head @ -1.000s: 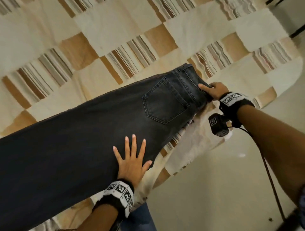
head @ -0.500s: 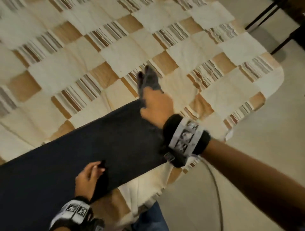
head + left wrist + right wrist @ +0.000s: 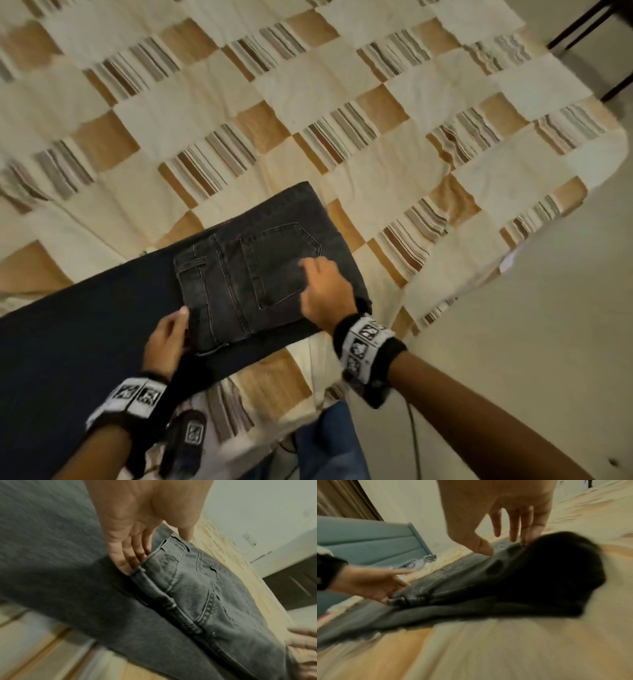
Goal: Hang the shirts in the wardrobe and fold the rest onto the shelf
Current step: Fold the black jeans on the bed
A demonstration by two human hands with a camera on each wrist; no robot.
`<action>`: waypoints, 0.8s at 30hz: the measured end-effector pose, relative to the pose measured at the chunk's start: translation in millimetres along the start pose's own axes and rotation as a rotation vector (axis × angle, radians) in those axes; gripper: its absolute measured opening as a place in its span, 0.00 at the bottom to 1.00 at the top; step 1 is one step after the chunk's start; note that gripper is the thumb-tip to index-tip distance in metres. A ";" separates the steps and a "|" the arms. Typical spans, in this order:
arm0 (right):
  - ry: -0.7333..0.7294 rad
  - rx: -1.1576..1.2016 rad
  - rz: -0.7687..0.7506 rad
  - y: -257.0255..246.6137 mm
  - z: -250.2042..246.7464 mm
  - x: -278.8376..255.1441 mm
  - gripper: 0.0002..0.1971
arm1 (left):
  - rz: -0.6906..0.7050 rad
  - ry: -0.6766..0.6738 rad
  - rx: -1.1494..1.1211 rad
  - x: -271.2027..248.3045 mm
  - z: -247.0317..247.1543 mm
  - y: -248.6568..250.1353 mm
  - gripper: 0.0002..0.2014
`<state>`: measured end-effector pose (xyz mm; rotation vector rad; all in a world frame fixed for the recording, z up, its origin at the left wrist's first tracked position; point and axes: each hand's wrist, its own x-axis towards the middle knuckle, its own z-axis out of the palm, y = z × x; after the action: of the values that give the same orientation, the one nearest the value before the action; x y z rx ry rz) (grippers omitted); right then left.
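Observation:
Black jeans (image 3: 239, 274) lie across the patchwork bedspread (image 3: 308, 102), their waist end folded back over the legs with the back pocket up. My right hand (image 3: 318, 277) rests on the folded part beside the pocket, fingers straight; in the right wrist view the right hand (image 3: 505, 538) touches the blurred jeans (image 3: 488, 581) with its fingertips. My left hand (image 3: 178, 325) sits at the waistband edge. In the left wrist view the left hand (image 3: 145, 547) has straight fingers against the waistband of the jeans (image 3: 205, 601), thumb on its corner.
The bed's corner and edge run down the right, with pale floor (image 3: 513, 342) beyond. Dark chair legs (image 3: 582, 27) stand at the top right. A teal headboard (image 3: 368, 540) closes the far end. My blue-jeaned leg (image 3: 329, 442) is against the bed's near side.
My right hand carried the waistband over to the left and laid it on the legs, then let go. My left hand moved from lying flat on the leg to the waistband edge.

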<state>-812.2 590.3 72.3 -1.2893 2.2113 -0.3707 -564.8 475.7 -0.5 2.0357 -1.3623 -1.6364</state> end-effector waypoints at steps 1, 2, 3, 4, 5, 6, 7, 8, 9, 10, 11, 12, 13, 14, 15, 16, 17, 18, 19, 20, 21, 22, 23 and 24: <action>0.055 -0.037 0.009 21.2 1.3 -8.5 0.25 | -0.007 0.003 0.019 11.6 5.0 -6.4 0.28; 0.087 -0.073 0.016 39.8 2.5 -17.0 0.27 | -0.035 0.017 0.025 19.5 9.2 -8.9 0.37; 0.089 -0.126 0.016 54.3 3.9 -24.9 0.31 | -0.051 0.013 0.029 21.9 13.7 -4.2 0.42; 0.085 -0.198 0.006 66.0 6.7 -31.6 0.37 | -0.051 0.005 0.043 16.9 18.7 7.8 0.40; 0.058 -0.271 0.022 72.8 8.7 -36.8 0.41 | -0.022 0.010 0.055 11.1 24.2 18.5 0.35; 0.056 -0.328 0.049 77.7 12.3 -40.0 0.42 | -0.004 0.034 0.086 7.7 27.9 25.2 0.29; 0.074 -0.340 0.090 80.5 15.5 -40.4 0.40 | 0.028 0.060 0.107 9.1 30.7 26.3 0.26; 0.116 -0.308 0.133 83.8 17.0 -38.5 0.35 | 0.050 0.073 0.129 5.1 32.5 30.1 0.24; 0.143 -0.250 0.181 87.5 15.5 -33.8 0.27 | 0.101 0.088 0.143 3.1 33.0 32.5 0.23; 0.134 -0.202 0.218 91.9 10.6 -28.7 0.20 | 0.128 0.099 0.153 2.6 32.4 33.0 0.23; 0.099 -0.194 0.234 98.5 5.0 -24.0 0.14 | 0.153 0.117 0.163 2.6 31.3 32.4 0.22; 0.071 -0.224 0.224 107.4 0.7 -21.0 0.10 | 0.153 0.133 0.168 2.7 28.9 29.8 0.21; 0.034 -0.268 0.211 115.6 -3.0 -20.1 0.08 | 0.158 0.144 0.173 3.9 26.3 26.0 0.20; -0.017 -0.324 0.192 121.8 -4.3 -21.3 0.09 | 0.149 0.159 0.187 3.1 23.5 22.9 0.20; -0.071 -0.378 0.171 125.5 -2.2 -23.2 0.10 | 0.136 0.161 0.193 2.8 21.2 19.7 0.19; -0.109 -0.413 0.156 126.5 0.5 -25.1 0.11 | 0.119 0.157 0.183 3.0 20.5 17.7 0.19; -0.131 -0.423 0.154 124.6 3.9 -26.5 0.12 | 0.100 0.138 0.167 4.6 20.6 16.0 0.19; -0.132 -0.416 0.159 120.5 6.2 -26.2 0.12 | 0.080 0.121 0.167 6.0 20.7 16.4 0.19; -0.139 -0.401 0.169 116.3 6.9 -24.8 0.11 | 0.068 0.107 0.181 8.4 20.3 17.4 0.19; -0.151 -0.385 0.183 112.7 4.7 -22.4 0.10 | 0.056 0.099 0.191 11.0 19.6 18.6 0.20; -0.182 -0.372 0.196 110.2 -1.2 -19.7 0.09 | 0.044 0.095 0.192 12.7 19.1 20.7 0.20; -0.235 -0.371 0.195 109.8 -9.3 -17.2 0.10 | 0.037 0.097 0.188 13.1 19.0 23.5 0.21; -0.293 -0.391 0.187 108.4 -20.5 -14.2 0.12 | 0.047 0.109 0.188 10.3 20.0 28.5 0.23; -0.332 -0.424 0.179 106.3 -32.2 -10.0 0.16 | 0.087 0.139 0.203 7.1 21.8 32.5 0.26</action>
<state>-902.8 651.2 49.6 -1.2354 2.1546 0.3765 -600.7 460.5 7.5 2.1204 -1.5984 -1.3426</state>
